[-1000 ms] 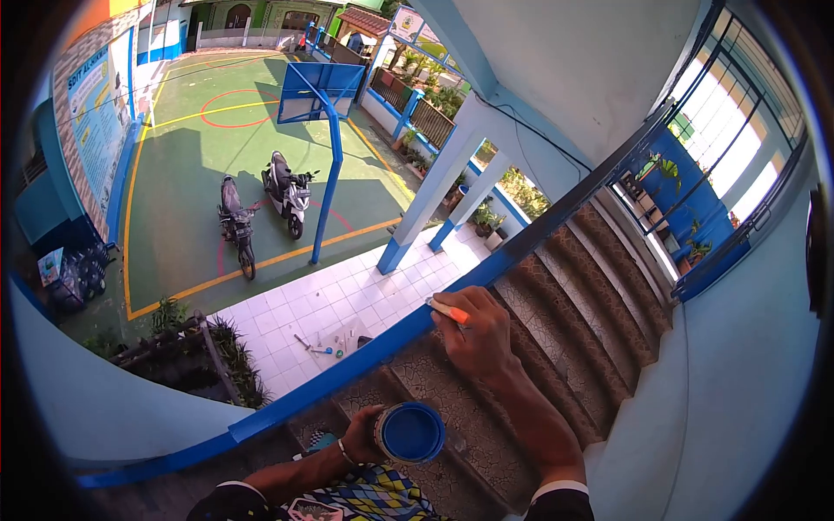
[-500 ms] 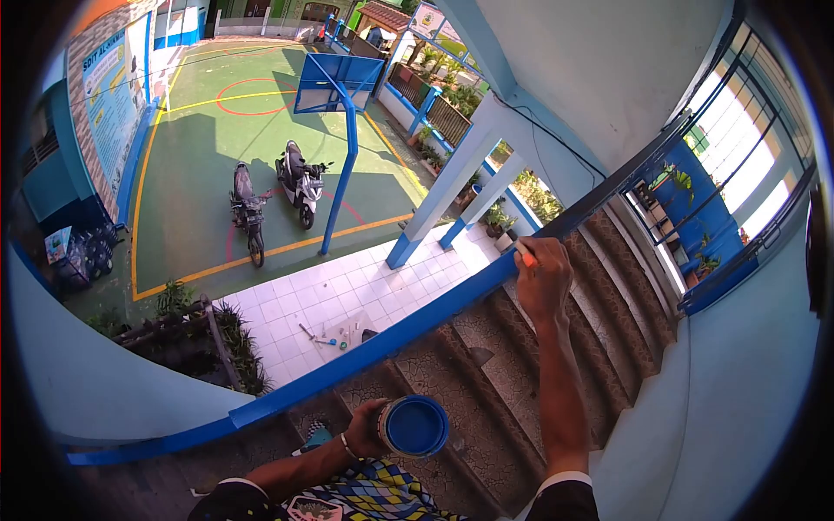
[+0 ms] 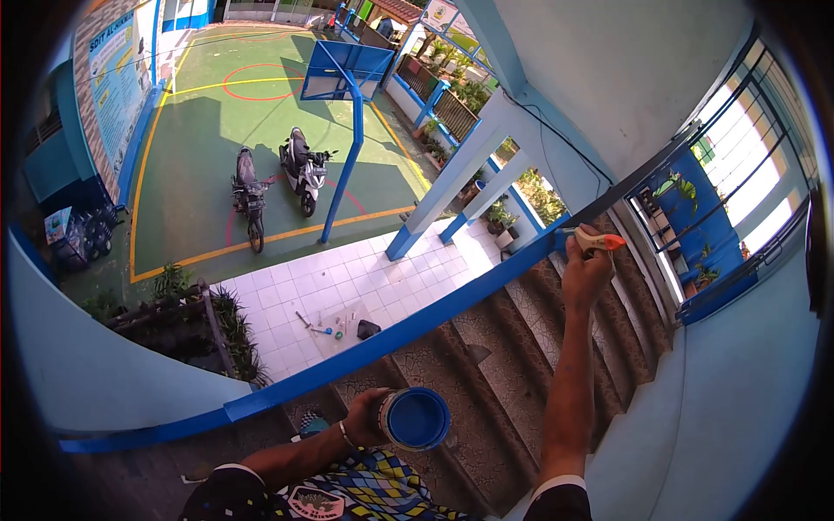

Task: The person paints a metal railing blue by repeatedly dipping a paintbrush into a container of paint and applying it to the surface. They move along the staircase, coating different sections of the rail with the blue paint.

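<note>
My right hand [image 3: 587, 276] is closed round the handle of a paintbrush [image 3: 598, 240], which has an orange-red tip. The brush's bristle end is right at the upper stretch of the blue ledge [image 3: 452, 300] that tops the stair wall. Low in the view, my left hand [image 3: 367, 418] grips the side of a paint can [image 3: 416, 419]. Blue paint fills the can's open top, which faces up toward me. The can is over the steps, on the near side of the ledge.
Brown patterned stairs [image 3: 512, 339] run below my arms, beside a pale blue wall [image 3: 738, 382]. Beyond the ledge are a white tiled floor [image 3: 287, 326] with several small tools, a blue hoop post [image 3: 343, 187], and two parked motorbikes [image 3: 303, 172] on a green court [image 3: 204, 187].
My right hand has moved right along the ledge and turned, so more of the brush shows. The left hand holds the can in nearly the same place.
</note>
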`<action>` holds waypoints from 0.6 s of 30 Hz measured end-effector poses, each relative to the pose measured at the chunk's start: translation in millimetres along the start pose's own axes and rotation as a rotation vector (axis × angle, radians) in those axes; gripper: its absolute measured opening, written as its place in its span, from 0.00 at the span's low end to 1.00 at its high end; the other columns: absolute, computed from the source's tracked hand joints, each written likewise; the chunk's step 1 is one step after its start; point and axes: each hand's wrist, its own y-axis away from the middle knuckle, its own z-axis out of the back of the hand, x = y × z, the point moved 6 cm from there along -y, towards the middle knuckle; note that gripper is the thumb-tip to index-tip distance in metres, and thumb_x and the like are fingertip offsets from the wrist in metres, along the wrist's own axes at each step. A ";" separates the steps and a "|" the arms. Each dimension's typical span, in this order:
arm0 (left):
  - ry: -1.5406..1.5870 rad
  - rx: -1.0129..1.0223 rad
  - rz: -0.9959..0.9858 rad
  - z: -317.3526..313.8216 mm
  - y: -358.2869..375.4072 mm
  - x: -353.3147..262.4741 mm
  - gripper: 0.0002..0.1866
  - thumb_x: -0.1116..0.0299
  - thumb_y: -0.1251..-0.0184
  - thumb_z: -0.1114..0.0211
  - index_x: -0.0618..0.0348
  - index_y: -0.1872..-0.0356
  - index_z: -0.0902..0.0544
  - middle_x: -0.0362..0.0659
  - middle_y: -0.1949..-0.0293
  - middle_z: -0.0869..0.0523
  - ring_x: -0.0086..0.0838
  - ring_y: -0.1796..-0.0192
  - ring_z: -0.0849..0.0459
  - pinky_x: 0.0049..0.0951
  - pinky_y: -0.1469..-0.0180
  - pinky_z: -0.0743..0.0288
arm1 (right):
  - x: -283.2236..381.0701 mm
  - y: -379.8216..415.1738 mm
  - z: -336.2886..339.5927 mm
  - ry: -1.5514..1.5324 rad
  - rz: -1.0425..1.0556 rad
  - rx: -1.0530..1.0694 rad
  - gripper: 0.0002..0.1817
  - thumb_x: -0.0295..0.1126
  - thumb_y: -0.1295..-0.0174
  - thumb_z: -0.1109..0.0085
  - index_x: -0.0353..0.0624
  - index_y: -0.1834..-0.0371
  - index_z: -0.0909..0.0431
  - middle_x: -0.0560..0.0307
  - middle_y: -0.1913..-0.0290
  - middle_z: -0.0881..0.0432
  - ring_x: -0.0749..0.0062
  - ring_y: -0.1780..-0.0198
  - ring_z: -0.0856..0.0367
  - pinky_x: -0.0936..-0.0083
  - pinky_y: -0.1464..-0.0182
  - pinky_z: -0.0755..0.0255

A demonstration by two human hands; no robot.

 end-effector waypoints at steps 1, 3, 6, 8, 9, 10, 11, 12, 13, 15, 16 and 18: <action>0.004 0.012 0.009 0.4 -0.9 -1.1 0.26 0.47 0.25 0.39 0.59 0.41 0.13 0.49 0.46 0.07 0.43 0.46 0.08 0.53 0.36 0.17 | 9.3 9.8 -4.6 0.034 0.158 0.007 0.14 0.24 0.33 0.28 0.41 0.45 0.12 0.52 0.51 0.14 0.63 0.52 0.12 0.66 0.52 0.17; -0.004 0.030 0.007 -0.2 0.4 -2.2 0.26 0.47 0.24 0.40 0.59 0.41 0.13 0.49 0.46 0.07 0.43 0.46 0.08 0.53 0.36 0.17 | 56.9 46.8 -18.2 0.245 0.339 0.203 0.12 0.23 0.32 0.29 0.38 0.46 0.12 0.53 0.51 0.12 0.68 0.51 0.12 0.69 0.51 0.17; -0.033 0.022 -0.011 -3.6 1.3 -3.9 0.26 0.47 0.24 0.40 0.58 0.41 0.13 0.49 0.46 0.07 0.43 0.46 0.08 0.53 0.36 0.17 | 120.6 109.9 -30.5 0.148 0.477 0.422 0.11 0.21 0.32 0.30 0.37 0.47 0.12 0.54 0.54 0.13 0.69 0.52 0.11 0.72 0.48 0.18; -0.038 0.001 -0.018 -4.1 2.8 -3.4 0.26 0.47 0.24 0.40 0.58 0.41 0.14 0.49 0.47 0.07 0.43 0.46 0.08 0.52 0.36 0.17 | 135.3 143.1 -33.3 -0.153 0.327 0.567 0.13 0.21 0.35 0.28 0.39 0.48 0.11 0.53 0.55 0.13 0.65 0.55 0.11 0.70 0.51 0.17; -0.031 -0.007 -0.018 -4.0 2.5 -2.8 0.26 0.47 0.24 0.40 0.58 0.41 0.14 0.49 0.47 0.07 0.43 0.46 0.08 0.52 0.36 0.16 | 136.8 151.0 -35.1 -0.300 0.247 0.635 0.13 0.21 0.36 0.28 0.41 0.48 0.11 0.53 0.56 0.13 0.63 0.57 0.11 0.68 0.52 0.16; -0.023 -0.016 -0.016 -2.9 2.4 -1.2 0.26 0.47 0.24 0.40 0.58 0.41 0.14 0.49 0.47 0.07 0.43 0.47 0.07 0.52 0.36 0.16 | 130.4 146.7 -35.8 -0.349 0.147 0.625 0.13 0.21 0.36 0.28 0.39 0.48 0.11 0.53 0.56 0.12 0.66 0.57 0.11 0.70 0.52 0.16; -0.029 -0.020 -0.023 0.3 1.2 0.9 0.26 0.47 0.24 0.39 0.58 0.42 0.14 0.49 0.47 0.07 0.42 0.47 0.07 0.52 0.36 0.16 | 120.7 137.4 -36.0 -0.398 0.045 0.615 0.12 0.21 0.35 0.27 0.38 0.48 0.11 0.54 0.56 0.11 0.69 0.57 0.11 0.71 0.52 0.17; -0.033 -0.025 -0.033 5.4 -0.5 2.1 0.26 0.47 0.24 0.39 0.58 0.42 0.14 0.49 0.47 0.07 0.42 0.47 0.07 0.51 0.37 0.16 | 109.7 126.4 -36.9 -0.446 -0.056 0.607 0.12 0.21 0.35 0.27 0.37 0.48 0.11 0.54 0.56 0.10 0.72 0.58 0.11 0.73 0.52 0.17; -0.039 -0.029 -0.046 9.7 -1.1 3.3 0.25 0.47 0.25 0.39 0.58 0.42 0.14 0.49 0.48 0.07 0.41 0.48 0.07 0.51 0.37 0.16 | 88.9 107.6 -35.8 -0.382 -0.148 0.551 0.13 0.22 0.33 0.27 0.34 0.46 0.12 0.54 0.54 0.09 0.76 0.56 0.12 0.75 0.53 0.18; -0.030 -0.003 -0.064 10.3 -3.5 7.4 0.25 0.47 0.25 0.38 0.58 0.43 0.14 0.49 0.48 0.07 0.40 0.49 0.07 0.50 0.37 0.15 | 38.2 64.0 -25.5 -0.264 -0.201 0.328 0.14 0.22 0.32 0.29 0.35 0.44 0.13 0.53 0.52 0.09 0.73 0.54 0.11 0.73 0.51 0.17; -0.027 0.009 -0.074 10.1 -3.6 9.3 0.25 0.47 0.25 0.38 0.58 0.43 0.14 0.48 0.49 0.07 0.39 0.49 0.07 0.49 0.38 0.15 | 13.4 44.5 -16.9 -0.189 -0.144 0.230 0.14 0.22 0.31 0.30 0.35 0.44 0.13 0.51 0.50 0.10 0.70 0.53 0.11 0.72 0.50 0.17; -0.013 0.072 -0.071 8.2 0.7 12.1 0.25 0.47 0.25 0.38 0.58 0.43 0.14 0.48 0.49 0.06 0.39 0.49 0.07 0.49 0.38 0.15 | 18.3 37.5 -11.5 -0.075 0.026 0.104 0.14 0.22 0.30 0.30 0.34 0.43 0.13 0.50 0.48 0.11 0.64 0.50 0.11 0.69 0.48 0.17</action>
